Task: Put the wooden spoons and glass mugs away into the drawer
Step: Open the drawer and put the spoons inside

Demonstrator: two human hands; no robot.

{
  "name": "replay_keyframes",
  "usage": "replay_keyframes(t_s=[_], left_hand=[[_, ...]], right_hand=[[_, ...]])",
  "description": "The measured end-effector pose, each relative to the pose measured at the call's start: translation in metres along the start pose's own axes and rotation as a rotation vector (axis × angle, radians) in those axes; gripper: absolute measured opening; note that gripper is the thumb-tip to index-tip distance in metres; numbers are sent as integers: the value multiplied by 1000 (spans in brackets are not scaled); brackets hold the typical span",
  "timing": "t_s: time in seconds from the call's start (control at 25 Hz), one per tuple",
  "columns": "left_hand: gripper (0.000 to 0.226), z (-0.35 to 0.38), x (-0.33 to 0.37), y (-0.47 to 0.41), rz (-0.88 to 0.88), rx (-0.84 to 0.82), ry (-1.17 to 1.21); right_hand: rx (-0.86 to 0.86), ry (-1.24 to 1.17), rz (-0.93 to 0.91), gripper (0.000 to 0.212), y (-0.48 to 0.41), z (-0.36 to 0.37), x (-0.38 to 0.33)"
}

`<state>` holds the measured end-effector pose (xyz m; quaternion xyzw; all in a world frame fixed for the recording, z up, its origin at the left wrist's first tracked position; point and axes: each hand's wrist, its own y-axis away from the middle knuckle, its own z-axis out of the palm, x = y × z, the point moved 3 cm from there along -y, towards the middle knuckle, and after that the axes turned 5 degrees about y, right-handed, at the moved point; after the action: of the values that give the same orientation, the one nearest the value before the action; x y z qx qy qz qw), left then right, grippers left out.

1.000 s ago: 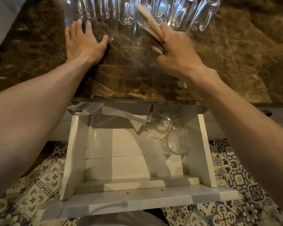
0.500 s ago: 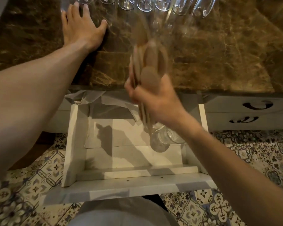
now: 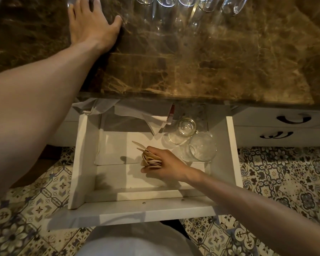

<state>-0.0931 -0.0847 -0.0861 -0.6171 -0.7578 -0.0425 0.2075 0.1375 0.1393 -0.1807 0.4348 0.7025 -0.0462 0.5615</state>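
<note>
The white drawer (image 3: 78,163) stands pulled out below the counter edge. My right hand (image 3: 163,166) is down inside it, closed around a bundle of several wooden spoons (image 3: 149,158) whose handles stick out to the upper left, just above the drawer floor. Three glass mugs (image 3: 201,148) stand in the drawer's back right corner, right beside that hand. My left hand (image 3: 91,24) lies flat on the brown marble counter (image 3: 211,61), fingers spread. Several more glass mugs (image 3: 203,4) line the counter's far edge, cut off by the frame.
Crumpled white paper or cloth (image 3: 137,113) and a red-and-white tube (image 3: 171,113) lie at the drawer's back. White paper lines the drawer floor. Two shut drawers with dark handles (image 3: 293,119) sit to the right. Patterned floor tiles (image 3: 284,172) surround the drawer.
My right hand carried the bundle of spoons off the counter, over its edge and down into the drawer. My left hand stayed flat on the counter.
</note>
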Motion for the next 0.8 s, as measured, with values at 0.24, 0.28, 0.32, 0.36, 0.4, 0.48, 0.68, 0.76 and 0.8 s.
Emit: replay_keyframes(t_s=[0.24, 0.28, 0.32, 0.36, 0.4, 0.48, 0.68, 0.76, 0.8], left_hand=[[73, -3, 2, 4, -23, -6, 26], [73, -3, 2, 5, -29, -11, 29], [73, -3, 2, 6, -34, -15, 34], [74, -4, 2, 6, -38, -16, 40], [74, -4, 2, 6, -43, -15, 46], [74, -3, 2, 5, -53, -18, 48], [76, -2, -2, 7, -109, 4, 112], [76, -2, -2, 8, -116, 13, 126], [77, -3, -1, 7, -113, 18, 123]], right_hand=[[-102, 268, 81, 25, 1, 1, 34], [-142, 328, 89, 25, 2, 1, 38], [-181, 392, 97, 26, 3, 1, 40], [-221, 465, 100, 26, 5, 1, 42], [-266, 544, 102, 27, 7, 0, 43], [-358, 663, 125, 28, 14, -4, 48], [-454, 961, 281, 21, 41, -21, 70], [-421, 1184, 345, 27, 52, -27, 76], [-409, 1269, 358, 33, 56, -30, 78]])
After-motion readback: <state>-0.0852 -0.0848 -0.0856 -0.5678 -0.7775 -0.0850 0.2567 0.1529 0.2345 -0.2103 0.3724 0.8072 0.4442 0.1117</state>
